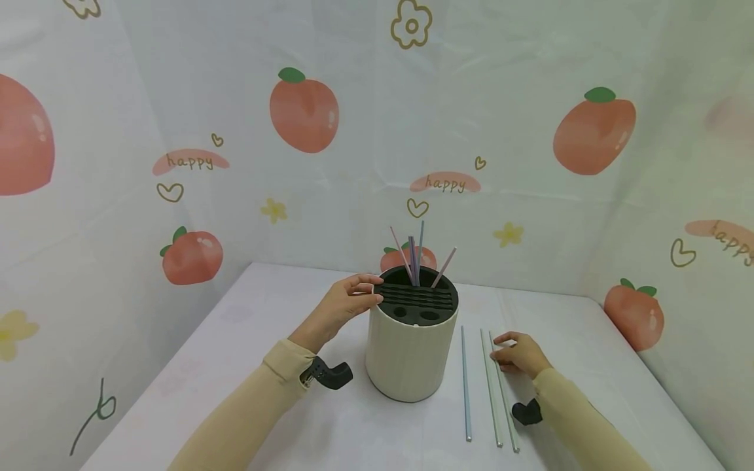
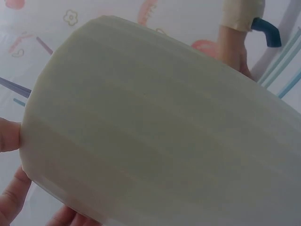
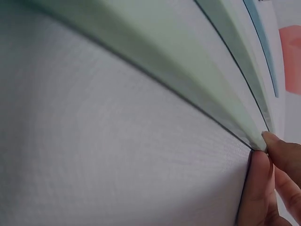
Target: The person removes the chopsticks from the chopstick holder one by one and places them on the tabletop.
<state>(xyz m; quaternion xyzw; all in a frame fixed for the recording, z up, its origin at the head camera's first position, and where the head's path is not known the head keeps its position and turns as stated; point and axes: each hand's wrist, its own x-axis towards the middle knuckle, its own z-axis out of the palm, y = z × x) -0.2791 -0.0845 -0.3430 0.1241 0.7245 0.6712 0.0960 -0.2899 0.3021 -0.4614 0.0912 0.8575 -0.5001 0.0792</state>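
A cream ribbed utensil holder (image 1: 406, 360) with a black slotted top (image 1: 415, 297) stands upright on the table. My left hand (image 1: 338, 311) rests its fingertips on the left side of the rim, fingers extended. In the left wrist view the holder's wall (image 2: 155, 127) fills most of the picture. To its right lie a blue chopstick (image 1: 465, 386) and a pale green chopstick (image 1: 489, 386). Beside them, my right hand (image 1: 521, 355) pinches the far end of the rightmost green chopstick (image 3: 202, 89) between thumb and finger, close over the table.
Several pink, purple and blue chopsticks (image 1: 414, 261) lean in the holder's rear opening. The white-covered table (image 1: 330, 432) meets a white cloth backdrop (image 1: 353, 183) printed with peaches. Dark wrist devices (image 1: 332, 374) sit at both cuffs.
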